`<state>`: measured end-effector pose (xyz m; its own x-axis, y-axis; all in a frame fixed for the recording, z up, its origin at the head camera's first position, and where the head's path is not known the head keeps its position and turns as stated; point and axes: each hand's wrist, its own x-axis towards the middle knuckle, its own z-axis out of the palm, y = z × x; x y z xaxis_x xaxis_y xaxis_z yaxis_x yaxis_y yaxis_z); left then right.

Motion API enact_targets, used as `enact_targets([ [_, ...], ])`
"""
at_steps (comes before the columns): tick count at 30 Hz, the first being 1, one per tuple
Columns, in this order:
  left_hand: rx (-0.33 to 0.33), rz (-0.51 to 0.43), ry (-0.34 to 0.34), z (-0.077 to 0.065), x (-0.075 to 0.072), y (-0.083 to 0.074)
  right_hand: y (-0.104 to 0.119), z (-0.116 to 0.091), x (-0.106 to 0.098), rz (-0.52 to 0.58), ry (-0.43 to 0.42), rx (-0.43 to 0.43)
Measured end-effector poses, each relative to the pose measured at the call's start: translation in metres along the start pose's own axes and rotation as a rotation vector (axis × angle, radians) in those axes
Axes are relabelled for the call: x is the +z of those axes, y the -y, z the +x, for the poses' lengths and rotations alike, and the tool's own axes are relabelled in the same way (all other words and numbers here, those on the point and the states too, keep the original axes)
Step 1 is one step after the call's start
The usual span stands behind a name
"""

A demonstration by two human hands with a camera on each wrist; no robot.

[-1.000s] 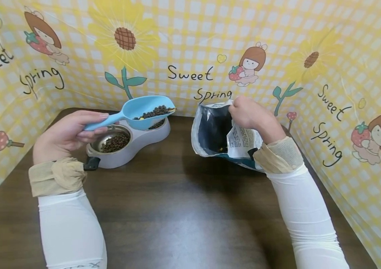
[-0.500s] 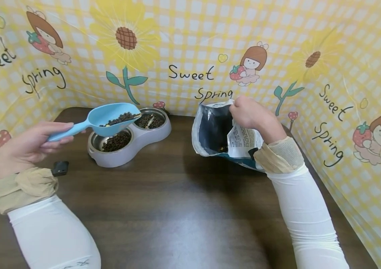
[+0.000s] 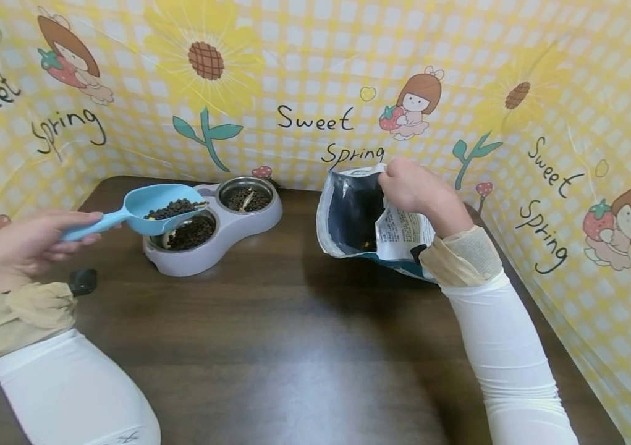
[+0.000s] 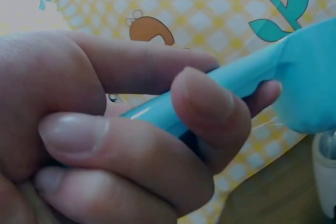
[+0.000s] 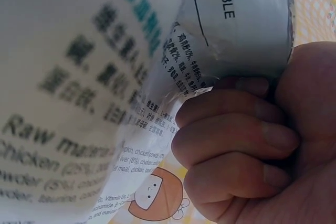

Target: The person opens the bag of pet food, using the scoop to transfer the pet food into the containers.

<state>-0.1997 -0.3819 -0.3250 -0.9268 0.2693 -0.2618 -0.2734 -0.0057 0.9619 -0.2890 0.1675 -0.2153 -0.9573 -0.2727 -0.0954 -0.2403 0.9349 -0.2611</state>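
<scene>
My left hand (image 3: 31, 247) grips the handle of a light blue scoop (image 3: 145, 196), fingers curled round it in the left wrist view. Dark brown kibble (image 3: 173, 210) with a few yellowish bits lies in the scoop. The scoop is held above the near-left bowl of a pale double pet bowl (image 3: 237, 224). Both metal bowls hold kibble, and a light-coloured strip lies on the kibble in the far one. On the right, my right hand (image 3: 410, 185) pinches the top edge of an open food bag (image 3: 348, 210). A few yellow bits show inside its dark mouth.
A dark wooden table (image 3: 271, 346) carries the bowls and the bag. Behind and at both sides rises a yellow checked cloth (image 3: 304, 80) printed with sunflowers and cartoon figures. A small black device (image 3: 83, 282) sits at the left wrist.
My left hand has moved left and lower with the loaded scoop, from over the gap between the bowls to the near-left bowl. The right hand and bag stay put.
</scene>
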Motion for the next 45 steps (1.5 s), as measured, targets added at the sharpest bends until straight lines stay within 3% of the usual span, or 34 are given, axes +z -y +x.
enact_targets([
  [5,-0.044,0.266,-0.168,-0.009,0.007,-0.009,-0.001,0.001,0.001,0.002,-0.003,-0.012],
  [8,-0.092,0.388,-0.233,-0.014,0.014,-0.018,-0.002,0.002,0.002,0.002,-0.006,-0.013],
  [15,-0.165,0.656,-0.293,-0.015,0.038,-0.038,-0.001,0.002,0.002,0.001,-0.014,-0.016],
  [21,-0.099,0.889,-0.332,-0.008,0.047,-0.052,0.001,0.003,0.004,-0.006,-0.009,-0.017],
  [36,0.000,1.178,-0.357,0.000,0.077,-0.065,0.000,0.003,0.002,-0.020,0.004,-0.005],
  [45,0.001,1.156,-0.390,-0.006,0.085,-0.065,0.000,0.002,0.002,-0.025,0.009,0.002],
])
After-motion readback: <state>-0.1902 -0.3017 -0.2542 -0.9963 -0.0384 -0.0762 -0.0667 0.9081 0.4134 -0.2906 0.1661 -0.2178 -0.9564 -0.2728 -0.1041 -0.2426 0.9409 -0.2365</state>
